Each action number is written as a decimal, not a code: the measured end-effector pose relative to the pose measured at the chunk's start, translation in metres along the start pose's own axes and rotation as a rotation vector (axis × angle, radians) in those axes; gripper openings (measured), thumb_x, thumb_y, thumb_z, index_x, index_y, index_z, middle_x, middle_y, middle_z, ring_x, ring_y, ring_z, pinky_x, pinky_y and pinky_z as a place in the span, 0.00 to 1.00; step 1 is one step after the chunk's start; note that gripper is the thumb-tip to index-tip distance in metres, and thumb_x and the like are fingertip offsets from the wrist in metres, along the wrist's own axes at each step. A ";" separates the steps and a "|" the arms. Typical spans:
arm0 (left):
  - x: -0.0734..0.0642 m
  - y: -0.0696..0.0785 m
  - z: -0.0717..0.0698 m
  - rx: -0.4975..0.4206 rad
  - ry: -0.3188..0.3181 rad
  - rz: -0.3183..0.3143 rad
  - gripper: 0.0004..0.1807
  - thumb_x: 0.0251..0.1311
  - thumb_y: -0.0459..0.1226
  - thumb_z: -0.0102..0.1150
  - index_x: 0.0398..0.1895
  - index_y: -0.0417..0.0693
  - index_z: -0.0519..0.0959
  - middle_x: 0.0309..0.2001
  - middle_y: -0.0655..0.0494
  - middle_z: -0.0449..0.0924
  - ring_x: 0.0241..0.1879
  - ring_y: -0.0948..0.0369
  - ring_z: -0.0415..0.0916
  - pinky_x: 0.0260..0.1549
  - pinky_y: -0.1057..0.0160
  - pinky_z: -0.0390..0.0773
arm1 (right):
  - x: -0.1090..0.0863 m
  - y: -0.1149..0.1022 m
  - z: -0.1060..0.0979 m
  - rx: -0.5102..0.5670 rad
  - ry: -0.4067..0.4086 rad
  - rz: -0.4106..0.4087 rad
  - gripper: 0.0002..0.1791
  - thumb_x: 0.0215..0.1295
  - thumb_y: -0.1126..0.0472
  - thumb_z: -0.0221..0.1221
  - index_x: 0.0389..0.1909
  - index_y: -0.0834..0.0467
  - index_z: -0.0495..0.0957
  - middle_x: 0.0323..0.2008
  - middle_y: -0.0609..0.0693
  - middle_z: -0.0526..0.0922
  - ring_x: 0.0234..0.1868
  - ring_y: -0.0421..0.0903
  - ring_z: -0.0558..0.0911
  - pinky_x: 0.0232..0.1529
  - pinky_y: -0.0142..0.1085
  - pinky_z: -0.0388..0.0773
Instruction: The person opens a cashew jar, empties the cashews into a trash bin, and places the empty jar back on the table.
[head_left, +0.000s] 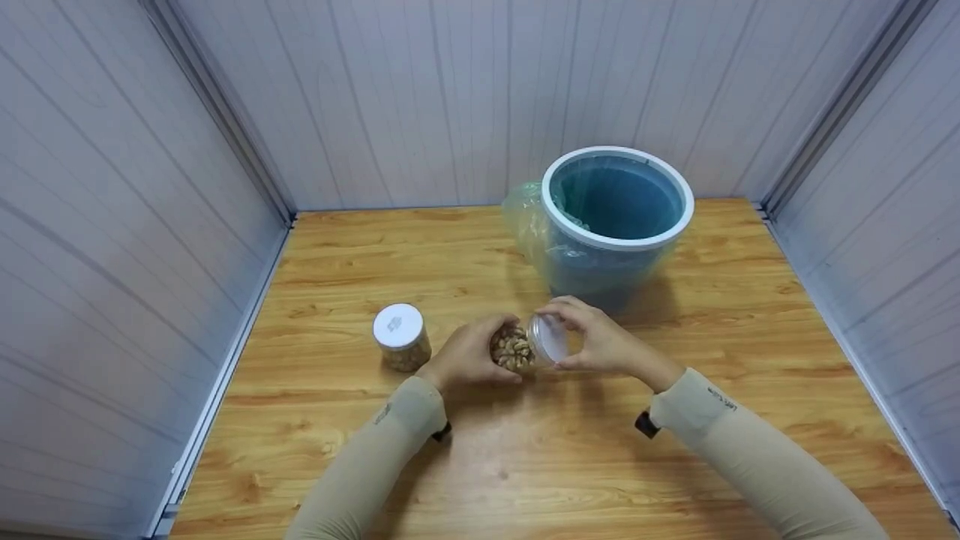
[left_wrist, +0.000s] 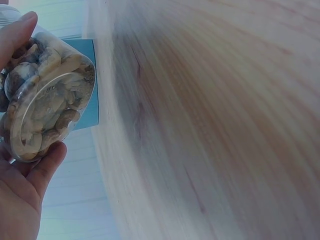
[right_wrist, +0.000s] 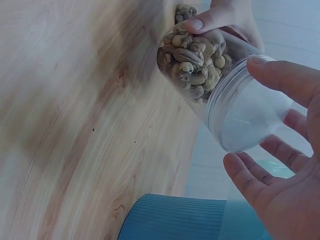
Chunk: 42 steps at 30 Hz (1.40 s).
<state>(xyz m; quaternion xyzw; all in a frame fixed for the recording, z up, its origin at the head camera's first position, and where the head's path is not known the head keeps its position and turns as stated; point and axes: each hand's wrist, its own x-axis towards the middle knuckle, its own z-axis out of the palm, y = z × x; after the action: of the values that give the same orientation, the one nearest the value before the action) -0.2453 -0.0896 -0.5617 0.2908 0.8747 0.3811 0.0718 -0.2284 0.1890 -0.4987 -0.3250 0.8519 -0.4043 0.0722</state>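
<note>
A clear jar of nuts (head_left: 511,349) lies tilted on its side between the hands, its round base showing in the left wrist view. My left hand (head_left: 472,352) grips the jar body, thumb on one side and fingers on the other. At the jar's right end is a clear, ridged lid (right_wrist: 255,117), its face turned to the right. The right hand (head_left: 600,337) holds the lid's rim between thumb and fingers. Whether the lid is still screwed tight cannot be told. Left of the hands stands a second jar (head_left: 405,356) of nuts, upright under a white lid (head_left: 398,325).
Behind the right hand stands a blue bin (head_left: 600,266) with a white rim and a pale green plastic bag (head_left: 529,225) draped over its left side. White panel walls (head_left: 390,97) enclose the wooden table (head_left: 337,255) at the back and sides.
</note>
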 end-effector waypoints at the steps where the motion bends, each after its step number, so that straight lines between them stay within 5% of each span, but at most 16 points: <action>1: 0.000 0.000 0.000 -0.002 -0.001 -0.002 0.55 0.43 0.49 0.91 0.77 0.52 0.73 0.69 0.55 0.82 0.66 0.55 0.81 0.72 0.53 0.78 | 0.000 0.000 0.000 0.001 -0.001 0.001 0.46 0.48 0.72 0.82 0.71 0.59 0.77 0.69 0.62 0.76 0.66 0.60 0.79 0.63 0.58 0.87; 11: 0.001 0.001 0.002 -0.001 -0.001 0.000 0.55 0.44 0.48 0.91 0.77 0.47 0.72 0.69 0.54 0.82 0.66 0.54 0.81 0.72 0.51 0.78 | -0.002 0.002 -0.002 0.002 0.005 -0.013 0.46 0.48 0.75 0.81 0.72 0.59 0.76 0.70 0.62 0.75 0.67 0.61 0.79 0.64 0.57 0.86; 31: -0.002 -0.004 0.001 0.025 0.011 -0.009 0.54 0.44 0.49 0.91 0.77 0.53 0.73 0.67 0.54 0.83 0.65 0.54 0.82 0.70 0.51 0.80 | -0.014 0.012 -0.015 -0.049 0.068 -0.045 0.46 0.46 0.75 0.80 0.71 0.61 0.78 0.68 0.62 0.78 0.67 0.61 0.79 0.64 0.61 0.84; 42: -0.001 -0.003 0.000 0.012 0.010 -0.023 0.55 0.44 0.49 0.90 0.78 0.50 0.73 0.68 0.55 0.83 0.65 0.53 0.82 0.71 0.50 0.79 | -0.022 0.022 -0.022 -0.073 0.086 -0.005 0.46 0.47 0.73 0.82 0.71 0.60 0.78 0.68 0.62 0.78 0.67 0.61 0.79 0.65 0.61 0.83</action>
<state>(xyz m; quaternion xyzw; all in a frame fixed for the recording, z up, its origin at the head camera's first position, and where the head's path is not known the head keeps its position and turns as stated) -0.2460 -0.0918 -0.5640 0.2792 0.8806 0.3764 0.0702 -0.2309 0.2272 -0.5036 -0.3117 0.8675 -0.3869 0.0228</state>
